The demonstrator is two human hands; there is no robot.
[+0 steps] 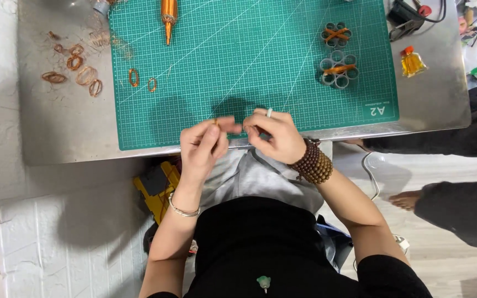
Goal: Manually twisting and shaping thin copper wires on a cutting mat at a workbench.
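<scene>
My left hand (205, 144) and my right hand (274, 136) meet fingertip to fingertip over the near edge of a green cutting mat (238, 60). Between the pinched fingers is a small copper wire piece (215, 120), barely visible. My left hand's thumb and fingers close on it; my right hand's fingers pinch toward the same spot. A silver bangle sits on my left wrist, brown bead bracelets on my right, and a ring on a right finger.
Several copper wire loops (75, 69) lie on the metal table (62, 121) at left, two more (142, 80) on the mat. An orange pen-like tool (168, 16) lies at the top. Two grey ring clusters (338, 70) sit right. A small amber bottle (412, 62) stands beyond the mat. Another person's legs (459, 171) are right.
</scene>
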